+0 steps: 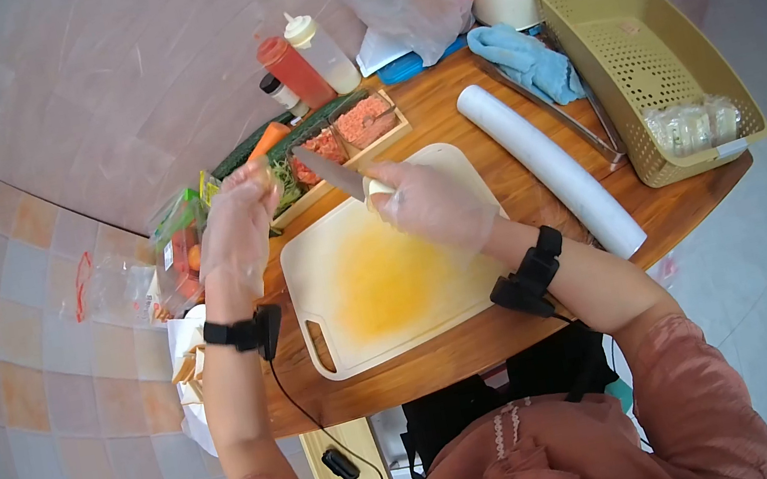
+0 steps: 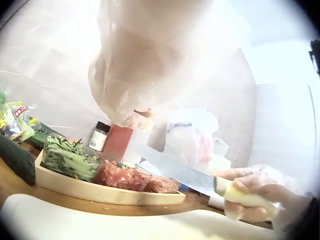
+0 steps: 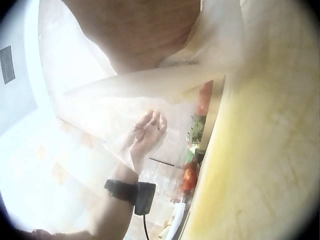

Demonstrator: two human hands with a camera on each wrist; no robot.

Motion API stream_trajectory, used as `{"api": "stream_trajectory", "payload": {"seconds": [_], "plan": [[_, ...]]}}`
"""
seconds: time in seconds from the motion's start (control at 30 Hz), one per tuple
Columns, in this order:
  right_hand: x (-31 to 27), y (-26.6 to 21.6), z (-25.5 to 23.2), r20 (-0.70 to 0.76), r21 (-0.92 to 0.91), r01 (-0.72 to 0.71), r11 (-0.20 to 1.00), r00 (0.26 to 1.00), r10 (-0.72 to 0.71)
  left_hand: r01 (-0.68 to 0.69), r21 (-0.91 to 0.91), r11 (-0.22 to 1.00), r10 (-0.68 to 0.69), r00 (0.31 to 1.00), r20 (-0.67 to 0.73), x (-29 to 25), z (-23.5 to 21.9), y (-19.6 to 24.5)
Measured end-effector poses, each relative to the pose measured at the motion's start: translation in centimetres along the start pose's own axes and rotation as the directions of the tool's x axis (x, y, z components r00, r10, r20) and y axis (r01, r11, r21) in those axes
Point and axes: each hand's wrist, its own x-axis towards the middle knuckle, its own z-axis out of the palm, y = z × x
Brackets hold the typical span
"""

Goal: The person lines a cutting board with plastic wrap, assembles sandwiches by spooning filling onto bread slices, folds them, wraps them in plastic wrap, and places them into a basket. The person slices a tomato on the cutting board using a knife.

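Note:
My left hand (image 1: 236, 221), in a clear plastic glove, is raised left of the cutting board (image 1: 314, 276). Its fingertips pinch a small brownish piece (image 2: 143, 113), mostly covered by the fingers. In my gloved right hand (image 1: 433, 201) I grip the pale handle of a kitchen knife (image 1: 328, 170) above the board's far part. The blade points up and left, toward a wooden tray (image 2: 107, 195). Shredded cucumber (image 2: 70, 159) and heaps of pinkish-orange shredded food (image 2: 125, 175) fill that tray. A yellow stain marks the middle of the board.
Behind the tray stand a red sauce bottle (image 1: 293, 72), a clear squeeze bottle (image 1: 328, 58) and a small jar (image 1: 280, 94). A white roll (image 1: 550, 171) lies right of the board. Further right are a blue cloth (image 1: 532, 62) and an olive basket (image 1: 571, 86) holding wrapped items.

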Motion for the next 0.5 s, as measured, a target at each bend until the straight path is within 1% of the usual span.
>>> {"api": "stream_trajectory", "payload": {"seconds": [0.03, 0.07, 0.1, 0.17, 0.2, 0.23, 0.27, 0.3, 0.33, 0.37, 0.4, 0.43, 0.47, 0.5], "plan": [[-0.2, 0.1, 0.3, -0.006, 0.014, 0.03, 0.999, 1.0, -0.03, 0.034, 0.034, 0.999, -0.032, 0.998, -0.061, -1.4, 0.5, 0.2], [-0.3, 0.2, 0.4, -0.01, 0.027, 0.059, 0.998, 0.998, -0.059, 0.045, -0.009, 0.999, -0.045, 0.995, -0.086, -2.8, 0.9, 0.4], [-0.3, 0.2, 0.5, -0.005, 0.021, 0.057, 0.998, 0.998, -0.057, 0.044, -0.017, 0.999, -0.046, 0.995, -0.09, -4.2, 0.9, 0.3], [-0.3, 0.1, 0.6, 0.029, 0.036, 0.05, 0.998, 0.998, -0.051, 0.017, -0.13, 0.991, -0.028, 0.996, -0.086, -7.1, 0.5, -0.3], [-0.3, 0.3, 0.7, 0.036, 0.028, 0.05, 0.998, 0.998, -0.051, -0.004, -0.157, 0.988, -0.005, 0.999, -0.053, -8.7, -0.1, -0.7], [-0.2, 0.7, 1.0, 0.013, 0.017, 0.105, 0.994, 0.994, -0.105, -0.007, -0.165, 0.986, -0.002, 0.998, -0.058, -10.1, -0.4, -1.2], [-0.1, 1.1, 1.2, -0.012, 0.004, 0.159, 0.987, 0.987, -0.159, 0.023, -0.144, 0.989, -0.041, 0.991, -0.125, -11.3, -0.5, -1.7], [-0.1, 1.5, 1.4, -0.005, -0.005, 0.159, 0.987, 0.987, -0.159, 0.056, -0.128, 0.99, -0.08, 0.978, -0.192, -12.5, -0.7, -2.2], [0.1, 1.8, 1.5, 0.004, -0.039, 0.207, 0.978, 0.978, -0.207, 0.048, -0.191, 0.98, -0.082, 0.981, -0.178, -13.5, -1.0, -2.8], [0.0, 1.6, 1.4, 0.019, -0.075, 0.255, 0.964, 0.967, -0.254, 0.041, -0.206, 0.978, -0.08, 0.98, -0.183, -14.3, -1.4, -3.6], [-0.1, 1.4, 1.3, 0.035, -0.086, 0.258, 0.962, 0.966, -0.256, 0.027, -0.343, 0.939, -0.083, 0.985, -0.149, -15.2, -1.8, -4.4], [-0.2, 1.2, 1.2, 0.06, -0.078, 0.233, 0.969, 0.972, -0.228, 0.014, -0.473, 0.881, -0.079, 0.99, -0.119, -16.0, -2.2, -5.0], [-0.3, 0.8, 1.1, 0.09, -0.071, 0.209, 0.975, 0.975, -0.202, -0.003, -0.487, 0.873, -0.074, 0.988, -0.139, -16.7, -2.2, -5.2], [-0.3, 0.4, 1.1, 0.121, -0.079, 0.216, 0.973, 0.971, -0.206, 0.002, -0.551, 0.834, -0.094, 0.986, -0.139, -17.4, -1.9, -5.2]]}}
